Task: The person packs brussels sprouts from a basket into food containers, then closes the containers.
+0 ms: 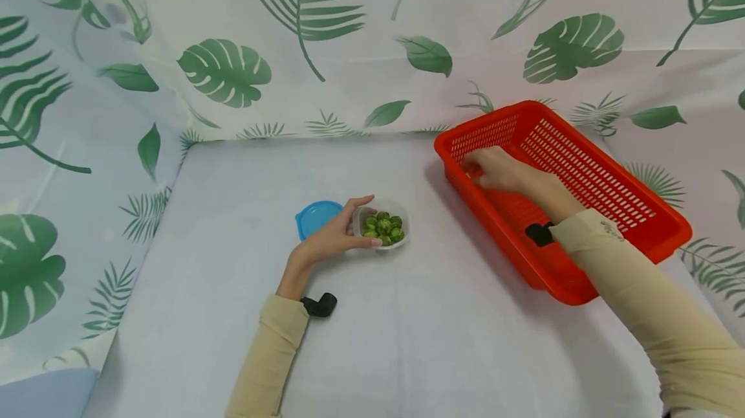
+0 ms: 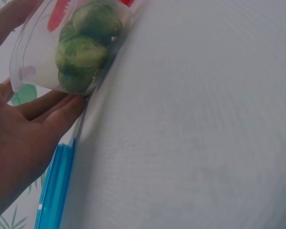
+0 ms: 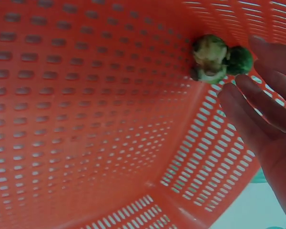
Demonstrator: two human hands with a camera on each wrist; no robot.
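My left hand (image 1: 333, 235) holds a small clear plastic container (image 1: 401, 207) from its left side, thumb and fingers spread around its wall. Several green Brussels sprouts (image 1: 384, 226) lie inside, showing through the wall in the left wrist view. Over at the right, my right hand (image 1: 498, 169) reaches down into a red perforated plastic basket (image 1: 503, 235), at its far left end. In the right wrist view its fingers (image 3: 250, 112) stretch out, loosely bent, right beside a small cluster of Brussels sprouts (image 3: 209, 56) in the basket's corner.
A blue lid (image 1: 317, 216) lies on the white-covered table (image 1: 361, 340), just left of the container and partly behind the left hand. Leaf-printed cloth (image 1: 349, 94) rises behind the table and on both sides. The basket sits at an angle on the right.
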